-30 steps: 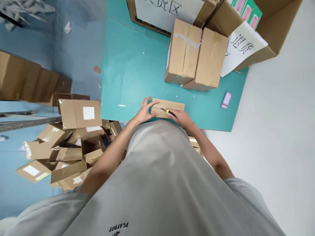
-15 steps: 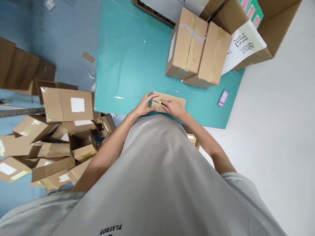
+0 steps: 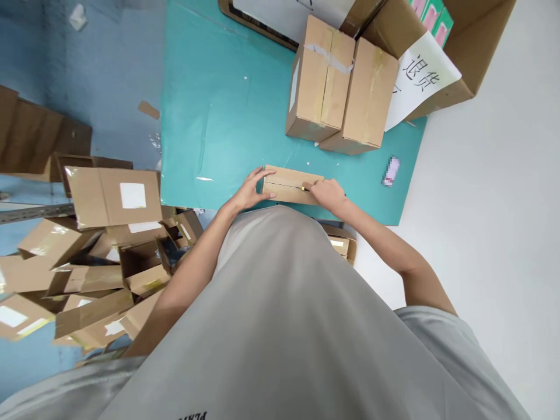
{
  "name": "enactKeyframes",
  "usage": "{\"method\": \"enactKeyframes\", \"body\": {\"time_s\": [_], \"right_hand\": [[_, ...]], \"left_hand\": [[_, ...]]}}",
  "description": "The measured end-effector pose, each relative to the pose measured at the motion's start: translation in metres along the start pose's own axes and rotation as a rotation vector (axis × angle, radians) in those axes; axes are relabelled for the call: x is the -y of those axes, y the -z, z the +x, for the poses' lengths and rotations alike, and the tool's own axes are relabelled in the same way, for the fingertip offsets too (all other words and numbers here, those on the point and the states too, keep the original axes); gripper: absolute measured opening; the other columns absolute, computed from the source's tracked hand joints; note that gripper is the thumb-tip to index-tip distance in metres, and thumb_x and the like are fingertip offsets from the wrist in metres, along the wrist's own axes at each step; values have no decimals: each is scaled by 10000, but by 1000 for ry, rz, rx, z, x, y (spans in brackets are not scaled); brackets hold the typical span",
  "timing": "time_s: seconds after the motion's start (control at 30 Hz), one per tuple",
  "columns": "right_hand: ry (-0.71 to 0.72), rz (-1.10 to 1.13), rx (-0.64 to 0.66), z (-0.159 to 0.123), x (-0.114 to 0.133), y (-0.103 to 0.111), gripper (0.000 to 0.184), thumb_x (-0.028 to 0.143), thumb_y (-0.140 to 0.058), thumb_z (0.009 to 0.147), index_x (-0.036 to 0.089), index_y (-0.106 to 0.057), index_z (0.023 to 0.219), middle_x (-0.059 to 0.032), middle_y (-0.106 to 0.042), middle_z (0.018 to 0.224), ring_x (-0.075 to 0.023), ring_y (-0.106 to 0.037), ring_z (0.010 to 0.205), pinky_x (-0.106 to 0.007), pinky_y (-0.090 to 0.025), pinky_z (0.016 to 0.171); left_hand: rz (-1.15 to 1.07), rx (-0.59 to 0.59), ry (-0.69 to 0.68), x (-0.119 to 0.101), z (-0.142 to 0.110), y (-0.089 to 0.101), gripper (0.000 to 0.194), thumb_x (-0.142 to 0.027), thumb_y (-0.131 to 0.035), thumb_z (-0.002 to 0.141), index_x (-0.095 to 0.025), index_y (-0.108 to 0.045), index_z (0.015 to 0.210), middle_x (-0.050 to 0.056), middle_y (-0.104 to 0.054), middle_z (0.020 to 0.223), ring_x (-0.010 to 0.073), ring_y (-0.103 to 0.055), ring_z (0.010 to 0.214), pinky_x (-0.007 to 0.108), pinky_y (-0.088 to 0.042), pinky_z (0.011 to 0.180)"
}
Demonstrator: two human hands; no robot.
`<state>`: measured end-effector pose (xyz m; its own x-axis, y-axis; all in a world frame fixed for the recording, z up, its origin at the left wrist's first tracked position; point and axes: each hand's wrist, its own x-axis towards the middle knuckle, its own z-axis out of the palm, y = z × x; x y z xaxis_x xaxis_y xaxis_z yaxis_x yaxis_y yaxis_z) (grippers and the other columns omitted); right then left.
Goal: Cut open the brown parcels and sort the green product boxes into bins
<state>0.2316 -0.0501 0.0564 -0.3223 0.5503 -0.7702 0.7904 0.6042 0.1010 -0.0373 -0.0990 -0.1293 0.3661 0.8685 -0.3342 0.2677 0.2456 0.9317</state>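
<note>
A small flat cardboard box (image 3: 286, 177) lies near the front edge of the teal table, a dark slit or seam running along its top. My left hand (image 3: 251, 191) grips its left end, thumb on the near side and fingers on the far side. Wrapped round a utility knife (image 3: 304, 188) with a yellow part at its front, my right hand (image 3: 329, 195) is over the right half of the box. Most of the knife's handle is hidden by the fingers, and its tip is at the seam.
Two taped cartons (image 3: 321, 81) stand beyond the small box. Behind them is a large open carton (image 3: 476, 64) with a handwritten paper sheet (image 3: 413, 79). A blurred-out item (image 3: 391, 171) lies at right. Discarded cardboard boxes (image 3: 114, 198) are piled on the floor at left.
My right hand has drawn the knife rightward along the box, from near its left end to its right half. A dark line now shows behind it. My left hand keeps its hold.
</note>
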Motion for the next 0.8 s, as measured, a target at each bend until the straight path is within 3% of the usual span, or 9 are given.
{"method": "enactKeyframes", "body": {"time_s": [0.17,0.27,0.37,0.47,0.6,0.7,0.8], "right_hand": [[-186,7,92,-43,-67,-38,485,133,-446,1163,186,-743,1543,-265,-845,1277,-359,-823,1224,-404,-542,917],[-359,42,153,-68,-114,-65,408,164,-515,1151,131,-817,1423,-311,-833,1278,-381,-816,1243,-418,-552,947],[-451,256,8,-77,-139,-93,396,360,-598,1171,194,-793,1474,-253,-850,1279,-371,-829,1181,-393,-567,913],[-468,782,-178,-54,-124,-116,420,528,-701,1121,169,-826,1297,-130,-861,1004,-292,-841,912,-306,-560,762],[-473,1509,-266,3,-60,-128,448,609,-857,983,171,-782,1042,32,-653,590,-184,-676,577,-255,-516,596],[-361,1770,-266,29,-16,-122,419,594,-872,960,187,-779,1003,45,-638,555,-160,-633,550,-247,-523,579],[-280,1846,-374,32,2,-110,434,578,-910,903,192,-787,1058,50,-660,600,-151,-646,557,-250,-555,587]], "left_hand": [[-39,-27,20,1,-3,-2,1037,-762,-915,781,-286,-613,1651,199,-374,1853,477,-262,1773,682,-402,1355],[-116,-40,43,2,-6,2,1024,-725,-934,757,-288,-614,1626,188,-418,1824,465,-397,1707,655,-482,1309],[-207,-41,75,3,-10,12,1018,-648,-961,735,-291,-602,1618,169,-542,1733,428,-583,1557,615,-567,1245],[-245,-95,105,6,-17,26,1002,-576,-991,696,-292,-626,1585,151,-600,1683,401,-632,1494,582,-593,1227],[-239,-180,141,14,-29,52,985,-539,-1005,652,-279,-669,1541,158,-598,1701,408,-604,1515,593,-574,1245],[-201,-257,188,24,-38,69,964,-468,-989,626,-251,-691,1517,171,-656,1618,393,-660,1417,630,-571,1228],[-154,-286,240,31,-36,68,989,-346,-951,609,-236,-669,1551,156,-724,1436,334,-724,1218,625,-618,1149]]}}
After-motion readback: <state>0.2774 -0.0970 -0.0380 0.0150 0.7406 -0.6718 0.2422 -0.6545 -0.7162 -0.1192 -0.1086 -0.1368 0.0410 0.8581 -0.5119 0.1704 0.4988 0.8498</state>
